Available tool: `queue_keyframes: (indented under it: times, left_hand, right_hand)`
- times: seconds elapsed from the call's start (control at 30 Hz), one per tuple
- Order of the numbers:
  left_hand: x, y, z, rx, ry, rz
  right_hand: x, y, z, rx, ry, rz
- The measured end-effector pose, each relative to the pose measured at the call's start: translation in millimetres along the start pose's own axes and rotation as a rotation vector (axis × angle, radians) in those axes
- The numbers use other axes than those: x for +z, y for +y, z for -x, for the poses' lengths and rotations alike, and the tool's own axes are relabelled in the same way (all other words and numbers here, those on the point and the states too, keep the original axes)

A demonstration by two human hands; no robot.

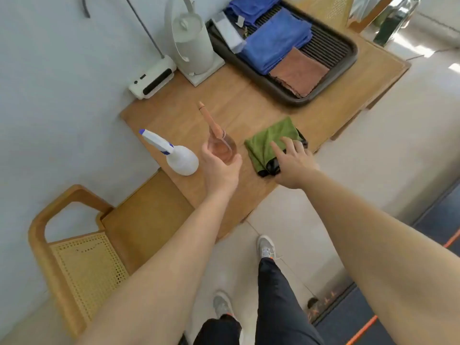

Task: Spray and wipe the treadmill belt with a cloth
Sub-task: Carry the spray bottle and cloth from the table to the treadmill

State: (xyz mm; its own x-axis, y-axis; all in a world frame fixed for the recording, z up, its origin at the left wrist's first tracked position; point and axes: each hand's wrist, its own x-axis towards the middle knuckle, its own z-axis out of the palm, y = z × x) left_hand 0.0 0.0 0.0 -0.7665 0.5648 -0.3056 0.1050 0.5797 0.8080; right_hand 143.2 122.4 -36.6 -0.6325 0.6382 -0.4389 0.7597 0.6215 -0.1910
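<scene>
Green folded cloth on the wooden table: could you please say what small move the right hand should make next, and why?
Probably grip the green folded cloth: the right hand lies open over its near corner, holding nothing, while the left hand cups the clear pinkish spray bottle.

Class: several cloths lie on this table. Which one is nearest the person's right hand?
The green cloth, alone on the table right under the right hand. The blue cloths and the brown cloth sit farther off in the dark tray.
</scene>
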Motion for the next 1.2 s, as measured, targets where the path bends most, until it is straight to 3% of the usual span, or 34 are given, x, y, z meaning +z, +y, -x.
queue_keyframes:
  times: [0.1, 0.27, 0.37, 0.53, 0.6, 0.7, 0.77, 0.83, 0.9, 1.07, 1.2]
  left_hand:
    - [12.7, -1.9, -12.5, -0.109, 0.123, 0.051]
    - [23.5, -2.8, -45.8, 0.013, 0.233, 0.129]
    - [24.7, 0.7, -68.0, 0.075, 0.221, 0.135]
    - [23.0, -2.3, -94.3, 0.107, 0.179, 0.063]
    - [22.9, -3.3, -98.4, 0.119, 0.182, 0.079]
    - [16.2, 2.2, -96.0, 0.097, 0.165, 0.115]
    - [10.0, 8.4, -92.2, 0.082, 0.142, 0.163]
    - [1.0, 18.5, -85.5, 0.057, 0.121, 0.221]
    - [-9.8, 30.5, -75.4, 0.026, 0.098, 0.325]
    - [-40.5, 65.0, -49.6, -0.149, -0.025, 0.629]
    - [-64.8, 90.3, -37.9, -0.114, -0.087, 0.712]
  right_hand:
    - [4.9, 12.2, -28.9, -0.088, 0.004, 0.13]
    - [5.2, 29.3, -72.5, -0.231, -0.053, 0.319]
    - [10.3, 31.6, -90.3, -0.274, -0.06, 0.288]
    - [39.7, 3.0, -88.6, -0.09, 0.241, 0.186]
    - [54.1, -14.7, -78.3, 0.005, 0.29, 0.1]
    - [52.6, -36.7, -64.5, 0.139, 0.311, -0.277]
    - [33.3, -49.6, -56.1, 0.288, 0.295, -0.882]
    - [19.8, -55.5, -49.0, 0.459, 0.173, -1.562]
    - [12.0, -55.0, -38.8, 0.506, -0.001, -1.949]
    - [-11.3, -66.4, -6.6, 0.448, -0.149, -2.303]
    - [-37.0, -73.6, 15.7, 0.3, -0.221, -2.346]
